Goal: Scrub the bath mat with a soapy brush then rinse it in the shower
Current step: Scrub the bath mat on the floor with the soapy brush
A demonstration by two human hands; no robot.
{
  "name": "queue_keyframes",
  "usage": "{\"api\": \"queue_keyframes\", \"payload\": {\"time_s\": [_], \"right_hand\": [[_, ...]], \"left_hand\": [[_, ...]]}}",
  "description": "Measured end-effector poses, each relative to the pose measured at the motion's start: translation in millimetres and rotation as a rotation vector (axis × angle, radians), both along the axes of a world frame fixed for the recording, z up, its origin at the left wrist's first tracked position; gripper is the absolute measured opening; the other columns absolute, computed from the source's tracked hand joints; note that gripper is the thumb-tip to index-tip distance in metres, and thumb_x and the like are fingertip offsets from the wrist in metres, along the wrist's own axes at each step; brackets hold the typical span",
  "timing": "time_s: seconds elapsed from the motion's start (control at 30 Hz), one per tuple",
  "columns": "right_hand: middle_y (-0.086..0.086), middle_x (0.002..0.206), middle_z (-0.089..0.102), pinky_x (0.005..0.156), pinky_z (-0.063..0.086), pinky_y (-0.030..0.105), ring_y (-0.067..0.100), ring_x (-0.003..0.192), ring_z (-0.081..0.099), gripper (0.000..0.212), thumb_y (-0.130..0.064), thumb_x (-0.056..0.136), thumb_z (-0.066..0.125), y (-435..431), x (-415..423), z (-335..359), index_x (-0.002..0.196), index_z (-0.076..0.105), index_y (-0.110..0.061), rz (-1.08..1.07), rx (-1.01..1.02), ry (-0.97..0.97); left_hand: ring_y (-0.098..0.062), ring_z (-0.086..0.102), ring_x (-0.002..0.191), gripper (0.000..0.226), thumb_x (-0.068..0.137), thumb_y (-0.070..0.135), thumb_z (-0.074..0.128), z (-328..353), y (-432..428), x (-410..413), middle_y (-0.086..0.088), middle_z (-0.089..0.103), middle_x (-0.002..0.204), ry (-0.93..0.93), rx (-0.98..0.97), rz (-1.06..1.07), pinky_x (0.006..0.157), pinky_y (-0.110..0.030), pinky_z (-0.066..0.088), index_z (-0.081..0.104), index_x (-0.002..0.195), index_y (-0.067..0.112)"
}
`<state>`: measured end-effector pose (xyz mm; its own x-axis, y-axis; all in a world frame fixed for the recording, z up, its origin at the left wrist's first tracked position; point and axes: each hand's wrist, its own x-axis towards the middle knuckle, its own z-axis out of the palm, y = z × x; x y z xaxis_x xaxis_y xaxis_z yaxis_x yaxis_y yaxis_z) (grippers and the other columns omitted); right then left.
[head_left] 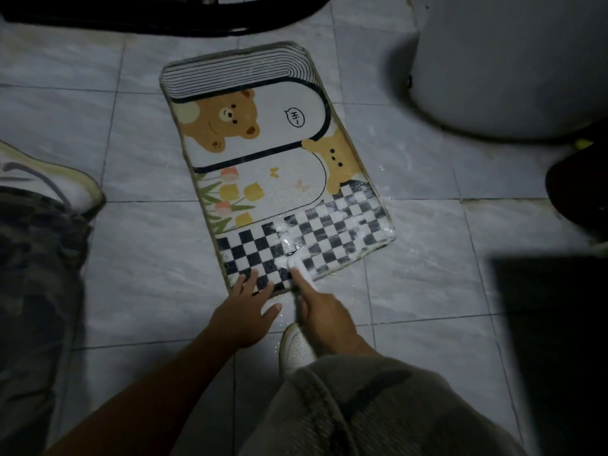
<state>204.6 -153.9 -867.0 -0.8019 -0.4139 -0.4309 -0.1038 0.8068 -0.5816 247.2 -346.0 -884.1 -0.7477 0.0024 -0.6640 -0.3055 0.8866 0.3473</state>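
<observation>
On bath mat (279,153): left grip (245,315) flat, right grip (325,320) around brush (303,273)

the floor (427,291) is laid with large pale grey marbled tiles, divided by thin dark grout lines. the room is dimly lit, and the corners are lost in shadow. a rounded white fixture (510,60) is seen at the upper right. a dark curved edge (131,18) is seen along the top.
</observation>
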Motion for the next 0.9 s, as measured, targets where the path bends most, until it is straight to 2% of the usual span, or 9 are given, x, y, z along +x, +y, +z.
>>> {"api": "queue_keyframes", "payload": {"time_s": [0.07,0.13,0.23,0.37,0.53,0.63,0.7,0.77,0.9], "right_hand": [[-0.001,0.075,0.063,0.059,0.061,0.029,0.013,0.061,0.064,0.052,-0.040,0.112,0.034,19,-24,-1,0.157,0.014,-0.058,0.037,0.093,0.033],[-0.002,0.077,0.062,0.057,0.058,0.026,0.014,0.059,0.061,0.052,-0.037,0.112,0.035,41,-48,6,0.159,0.019,-0.051,-0.044,0.163,0.057],[-0.003,0.071,0.061,0.051,0.053,0.020,0.009,0.053,0.057,0.054,-0.034,0.111,0.037,28,-35,8,0.160,0.019,-0.049,-0.179,0.055,0.029],[-0.001,0.074,0.063,0.060,0.061,0.032,0.012,0.061,0.064,0.054,-0.042,0.112,0.033,-4,2,5,0.157,0.008,-0.056,0.083,0.029,0.043],[0.000,0.076,0.062,0.059,0.061,0.033,0.017,0.061,0.064,0.052,-0.045,0.112,0.027,50,-54,3,0.155,0.002,-0.059,0.090,0.265,0.078],[-0.001,0.078,0.063,0.059,0.061,0.028,0.015,0.062,0.065,0.052,-0.041,0.112,0.032,30,-26,11,0.156,0.011,-0.058,-0.031,0.114,-0.010],[-0.001,0.084,0.067,0.065,0.062,0.029,0.011,0.066,0.065,0.053,-0.042,0.111,0.033,7,0,9,0.155,0.009,-0.060,0.048,0.049,-0.030],[-0.002,0.080,0.066,0.066,0.063,0.033,0.012,0.065,0.065,0.053,-0.046,0.111,0.030,5,2,7,0.155,0.005,-0.061,0.128,0.069,0.015],[0.002,0.084,0.068,0.068,0.060,0.028,0.017,0.070,0.068,0.048,-0.043,0.112,0.032,39,-33,24,0.158,0.021,-0.054,0.011,0.121,-0.029]], "left_hand": [[-0.030,-0.009,0.157,0.065,0.105,0.060,0.027,0,-3,0,-0.006,-0.008,0.171,-0.005,0.005,-0.011,0.124,-0.055,0.014,0.015,0.163,0.033],[-0.030,-0.010,0.157,0.066,0.105,0.060,0.027,1,-4,0,-0.005,-0.008,0.171,-0.002,0.010,-0.014,0.124,-0.054,0.014,0.014,0.163,0.033],[-0.030,-0.010,0.157,0.067,0.105,0.061,0.027,1,0,1,-0.006,-0.008,0.171,0.004,0.010,-0.009,0.124,-0.054,0.014,0.014,0.163,0.032],[-0.030,-0.010,0.157,0.067,0.105,0.061,0.028,1,0,0,-0.006,-0.008,0.171,-0.003,0.008,0.005,0.124,-0.054,0.013,0.015,0.163,0.032],[-0.030,-0.009,0.157,0.066,0.105,0.061,0.028,-2,-4,3,-0.006,-0.008,0.171,0.019,0.009,-0.014,0.124,-0.053,0.014,0.014,0.163,0.033],[-0.030,-0.010,0.157,0.067,0.104,0.061,0.028,-4,-1,3,-0.006,-0.009,0.171,0.013,0.004,-0.005,0.124,-0.054,0.014,0.014,0.163,0.033],[-0.029,-0.011,0.157,0.067,0.104,0.062,0.028,-3,0,3,-0.005,-0.010,0.171,0.006,0.003,-0.004,0.124,-0.053,0.013,0.013,0.163,0.034],[-0.028,-0.012,0.157,0.066,0.104,0.062,0.029,1,-2,2,-0.003,-0.012,0.171,-0.001,0.005,-0.013,0.124,-0.053,0.014,0.014,0.163,0.035],[-0.026,-0.013,0.157,0.056,0.106,0.057,0.033,6,-9,14,-0.002,-0.012,0.171,0.008,0.050,-0.037,0.123,-0.055,0.017,0.027,0.158,0.039]]}}
